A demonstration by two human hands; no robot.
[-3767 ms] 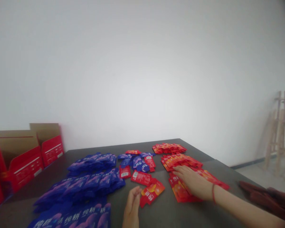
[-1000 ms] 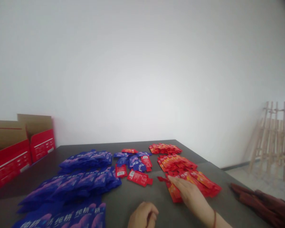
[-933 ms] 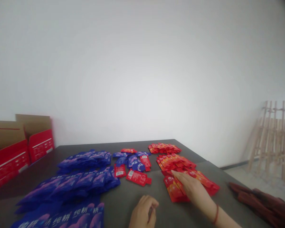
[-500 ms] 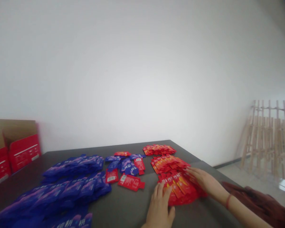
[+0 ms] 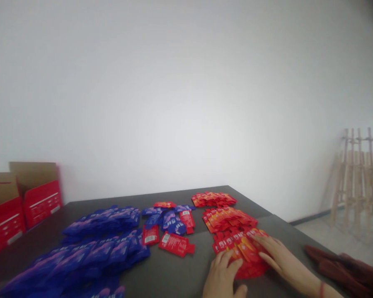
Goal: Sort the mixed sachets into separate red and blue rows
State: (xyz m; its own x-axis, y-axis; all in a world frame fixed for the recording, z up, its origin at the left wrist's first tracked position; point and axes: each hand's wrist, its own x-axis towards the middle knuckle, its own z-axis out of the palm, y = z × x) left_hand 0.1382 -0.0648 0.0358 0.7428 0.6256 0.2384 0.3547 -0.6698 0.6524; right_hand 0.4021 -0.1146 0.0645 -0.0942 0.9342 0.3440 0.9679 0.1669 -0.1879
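Both hands rest on the nearest row of red-orange sachets [image 5: 236, 244] on a dark table [image 5: 174, 277]. My left hand [image 5: 222, 275] lies flat with fingers stretched onto the row's near left edge. My right hand [image 5: 276, 256] lies with fingers spread on the row's right side; a red cord circles its wrist. Two further rows of red sachets [image 5: 225, 217] lie behind. A loose red sachet [image 5: 175, 244] lies to the left of the hands.
Long rows of blue-purple sachets [image 5: 90, 248] cover the table's left half. A small mixed heap of blue and red sachets [image 5: 170, 215] sits mid-table. Open red cardboard boxes [image 5: 25, 203] stand at far left. A dark red cloth [image 5: 351, 267] lies at right; wooden easels [image 5: 360, 182] lean against the wall.
My left hand has opened from a loose fist and moved right onto the red row. My right hand slid to the row's right side, and the sachets now sit bunched closer together.
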